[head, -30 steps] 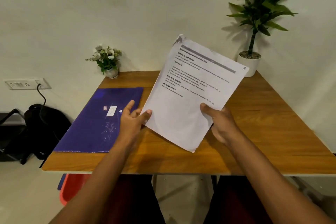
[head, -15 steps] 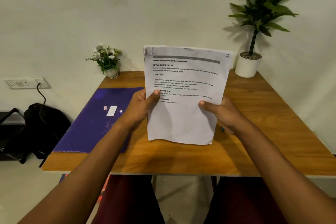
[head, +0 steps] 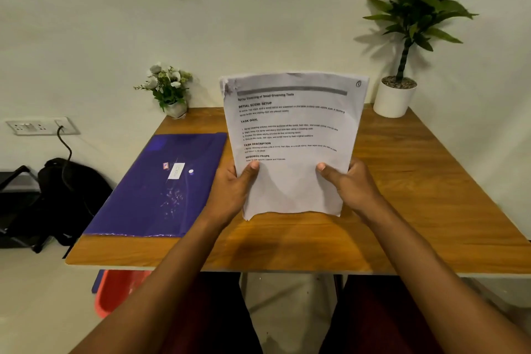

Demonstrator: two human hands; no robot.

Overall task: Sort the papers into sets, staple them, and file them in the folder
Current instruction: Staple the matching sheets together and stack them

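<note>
A set of white printed papers (head: 293, 135) stands upright above the wooden table (head: 416, 195), its lower edge close to the tabletop. My left hand (head: 232, 190) grips the set's lower left side, thumb on the front. On the lower right side my right hand (head: 352, 187) grips it the same way. The top sheet carries black text and a circled number at its upper right corner; the upper left corner looks crumpled. A purple folder (head: 158, 187) lies flat and closed on the table's left part, just left of my left hand. No stapler is in view.
A small pot of white flowers (head: 169, 92) stands at the table's back left, a tall green plant in a white pot (head: 395, 95) at the back right. A black bag (head: 66, 195) and a wall socket (head: 40, 126) are left of the table; something red (head: 117, 290) sits under it.
The papers have turned from tilted to upright and moved toward the middle. My left hand has gone from touching the edge to gripping the left side.
</note>
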